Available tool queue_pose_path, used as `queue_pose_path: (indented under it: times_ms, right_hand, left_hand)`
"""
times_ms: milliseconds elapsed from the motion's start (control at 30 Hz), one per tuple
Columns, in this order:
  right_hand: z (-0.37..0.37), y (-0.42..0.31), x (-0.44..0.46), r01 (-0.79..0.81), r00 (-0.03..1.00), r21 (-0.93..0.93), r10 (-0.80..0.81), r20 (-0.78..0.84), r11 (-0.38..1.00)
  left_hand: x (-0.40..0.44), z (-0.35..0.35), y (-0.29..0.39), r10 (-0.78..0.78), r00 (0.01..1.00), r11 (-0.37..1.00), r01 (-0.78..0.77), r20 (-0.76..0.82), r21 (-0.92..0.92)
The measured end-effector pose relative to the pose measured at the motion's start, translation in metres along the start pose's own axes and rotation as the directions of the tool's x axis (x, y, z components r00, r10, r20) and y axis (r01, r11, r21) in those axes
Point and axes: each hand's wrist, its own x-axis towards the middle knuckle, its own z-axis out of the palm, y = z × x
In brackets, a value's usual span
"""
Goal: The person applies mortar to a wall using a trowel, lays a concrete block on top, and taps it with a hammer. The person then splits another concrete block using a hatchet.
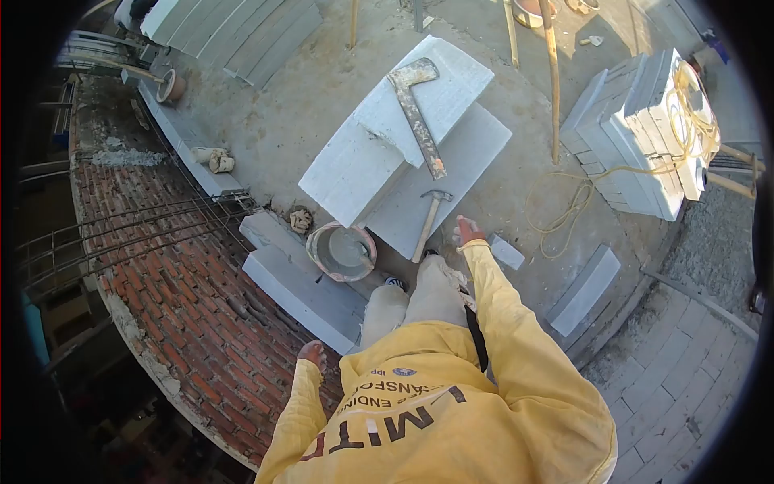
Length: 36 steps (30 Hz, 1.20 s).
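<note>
My right hand (466, 231) hangs beside the stacked pale blocks, fingers loosely bent and a little apart, with nothing seen in it. Left of it, a hammer (428, 223) leans with its head on the lower block (476, 149). A worn hatchet (417, 117) lies across the upper block (343, 177). Low at my left side, above the brick wall, is my left hand (313, 353); its fingers are too small and turned away to make out. Near my feet stands a bucket (341, 252) of grey mix with a tool sticking out.
A long pale block (302, 294) runs along the edge by the brick wall (193, 323). Rebar (121, 234) juts out at left. More blocks (629, 129) with a yellow hose (576, 206) are stacked at right. Wooden props (552, 89) stand behind. A loose block (586, 290) lies at right.
</note>
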Motion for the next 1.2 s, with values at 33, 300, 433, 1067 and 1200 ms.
queue_pose_path:
  times_ms: [33,300,433,1067,1200]
  right_hand:
    - [0.001,-0.048,-0.019,-0.01,0.999,0.156,0.003,0.045,0.988]
    - [0.038,-0.214,-0.016,0.192,0.878,-0.024,-0.161,0.451,0.981]
    - [0.051,-0.215,-0.026,0.475,0.852,-0.007,-0.458,0.255,0.88]
    - [0.115,-0.245,-0.241,0.529,0.503,-0.606,0.356,0.787,0.594]
    - [0.18,-0.223,-0.242,0.046,0.562,-0.352,0.267,0.783,0.935]
  left_hand:
    - [-0.028,0.034,0.02,0.044,0.999,0.998,-0.045,-0.023,-0.033]
    - [-0.074,0.174,0.079,0.545,0.837,0.825,-0.524,-0.053,0.209]
    - [-0.153,0.19,0.127,0.623,0.776,0.76,-0.571,-0.098,0.311]
    - [-0.171,0.154,0.201,0.77,0.507,0.09,-0.688,0.388,0.72]
    - [-0.125,0.126,0.18,0.708,0.691,0.592,-0.692,0.144,0.413]
